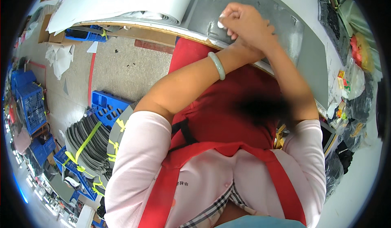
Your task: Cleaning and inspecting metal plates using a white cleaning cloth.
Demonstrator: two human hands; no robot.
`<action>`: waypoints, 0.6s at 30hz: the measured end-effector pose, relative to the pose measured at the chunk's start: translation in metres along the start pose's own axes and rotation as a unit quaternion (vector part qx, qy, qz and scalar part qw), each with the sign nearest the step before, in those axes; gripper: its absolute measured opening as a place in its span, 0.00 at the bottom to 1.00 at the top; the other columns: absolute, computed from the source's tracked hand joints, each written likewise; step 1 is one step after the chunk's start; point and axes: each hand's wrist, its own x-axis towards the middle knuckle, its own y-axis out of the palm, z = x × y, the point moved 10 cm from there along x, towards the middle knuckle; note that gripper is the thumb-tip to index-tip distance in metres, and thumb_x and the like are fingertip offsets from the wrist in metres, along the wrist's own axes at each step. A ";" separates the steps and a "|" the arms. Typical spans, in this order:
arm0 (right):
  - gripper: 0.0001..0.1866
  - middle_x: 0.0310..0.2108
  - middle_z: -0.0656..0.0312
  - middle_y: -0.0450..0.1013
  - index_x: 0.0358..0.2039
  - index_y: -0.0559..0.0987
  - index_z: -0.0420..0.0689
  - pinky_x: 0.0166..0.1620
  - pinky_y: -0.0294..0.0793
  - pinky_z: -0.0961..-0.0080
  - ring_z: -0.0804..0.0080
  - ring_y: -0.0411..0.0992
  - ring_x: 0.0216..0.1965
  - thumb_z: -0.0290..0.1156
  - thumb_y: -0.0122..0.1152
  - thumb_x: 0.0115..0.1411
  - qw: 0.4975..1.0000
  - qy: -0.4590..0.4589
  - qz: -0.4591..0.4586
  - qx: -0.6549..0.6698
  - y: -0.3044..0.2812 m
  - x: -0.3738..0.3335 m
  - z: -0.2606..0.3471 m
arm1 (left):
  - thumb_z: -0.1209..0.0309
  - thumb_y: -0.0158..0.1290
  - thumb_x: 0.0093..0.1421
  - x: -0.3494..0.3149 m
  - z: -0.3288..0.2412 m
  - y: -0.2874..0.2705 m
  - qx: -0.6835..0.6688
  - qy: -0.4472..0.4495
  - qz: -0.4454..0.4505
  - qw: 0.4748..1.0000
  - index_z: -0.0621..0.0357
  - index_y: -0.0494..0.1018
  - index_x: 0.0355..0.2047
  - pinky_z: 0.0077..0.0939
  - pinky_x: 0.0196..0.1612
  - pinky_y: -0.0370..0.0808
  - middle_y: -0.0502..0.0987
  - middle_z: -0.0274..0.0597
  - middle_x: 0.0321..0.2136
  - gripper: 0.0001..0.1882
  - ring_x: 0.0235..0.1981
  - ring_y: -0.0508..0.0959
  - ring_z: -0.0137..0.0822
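Observation:
My right hand (240, 21) is held over a dark grey sheet (211, 2) on the table, its fingers curled in. At its fingertips shows a small white spot (220, 24), too small to name. My left hand (249, 52), below a pale green bangle (216, 65) on the forearm, lies crossed under my right wrist. Its fingertips come up on the wrist's far side, so it appears wrapped round the wrist; most of its palm is hidden. Both hands are beside the table's near edge, in front of my red apron (228, 114).
A large white sheet roll (163, 0) lies at the table's left. Plastic bags (358, 85) and dark packets (329, 18) line the right. Bundled grey pieces with yellow ties (87, 140), a blue crate (108, 106) and more crates (32, 106) stand on the left floor.

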 end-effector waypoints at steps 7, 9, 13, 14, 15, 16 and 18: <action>0.08 0.22 0.64 0.73 0.33 0.77 0.37 0.25 0.75 0.80 0.80 0.73 0.22 0.29 0.63 0.60 0.995 0.001 -0.022 -0.092 0.018 -0.001 -0.003 | 0.57 0.50 0.63 0.007 -0.018 0.003 0.183 0.037 0.101 0.977 0.47 0.74 0.56 0.71 0.67 0.50 0.70 0.41 0.60 0.22 0.67 0.63 0.44; 0.08 0.22 0.63 0.74 0.33 0.77 0.37 0.25 0.75 0.80 0.79 0.73 0.22 0.29 0.63 0.59 0.991 -0.014 -0.027 -0.131 0.023 0.004 -0.001 | 0.57 0.50 0.63 0.007 -0.014 0.007 0.186 0.038 0.090 0.978 0.47 0.74 0.55 0.71 0.67 0.50 0.70 0.41 0.60 0.22 0.68 0.62 0.44; 0.09 0.25 0.63 0.75 0.37 0.79 0.38 0.27 0.75 0.78 0.78 0.73 0.23 0.29 0.63 0.60 0.980 0.047 0.091 -0.173 0.039 0.005 -0.004 | 0.55 0.51 0.60 0.005 -0.018 -0.002 0.177 0.055 0.024 0.982 0.48 0.75 0.52 0.72 0.67 0.52 0.71 0.41 0.57 0.22 0.65 0.65 0.45; 0.09 0.25 0.63 0.75 0.37 0.79 0.38 0.27 0.75 0.78 0.78 0.73 0.23 0.29 0.63 0.60 0.979 0.050 0.092 -0.174 0.040 0.001 -0.007 | 0.57 0.51 0.62 0.004 -0.016 -0.002 0.175 0.034 0.044 0.983 0.47 0.75 0.55 0.70 0.68 0.51 0.70 0.41 0.60 0.22 0.68 0.63 0.43; 0.09 0.26 0.63 0.75 0.39 0.79 0.39 0.30 0.75 0.78 0.78 0.74 0.25 0.30 0.63 0.61 0.987 0.001 0.054 -0.148 0.034 -0.006 0.004 | 0.57 0.51 0.62 0.004 -0.015 -0.002 0.179 0.032 0.041 0.982 0.47 0.75 0.55 0.70 0.68 0.51 0.70 0.41 0.60 0.22 0.68 0.63 0.43; 0.10 0.27 0.63 0.75 0.41 0.80 0.40 0.33 0.76 0.78 0.78 0.75 0.27 0.30 0.64 0.62 0.991 -0.048 0.016 -0.122 0.027 -0.012 0.014 | 0.57 0.51 0.62 0.006 -0.015 -0.003 0.168 0.035 0.036 0.984 0.46 0.75 0.54 0.69 0.68 0.52 0.70 0.41 0.60 0.21 0.67 0.63 0.43; 0.11 0.28 0.62 0.76 0.43 0.80 0.40 0.37 0.76 0.77 0.77 0.75 0.30 0.31 0.63 0.63 0.985 -0.079 -0.021 -0.154 0.018 -0.019 0.012 | 0.58 0.51 0.61 0.006 -0.017 -0.005 0.155 0.037 0.030 0.987 0.46 0.76 0.53 0.68 0.68 0.53 0.71 0.41 0.59 0.21 0.67 0.64 0.42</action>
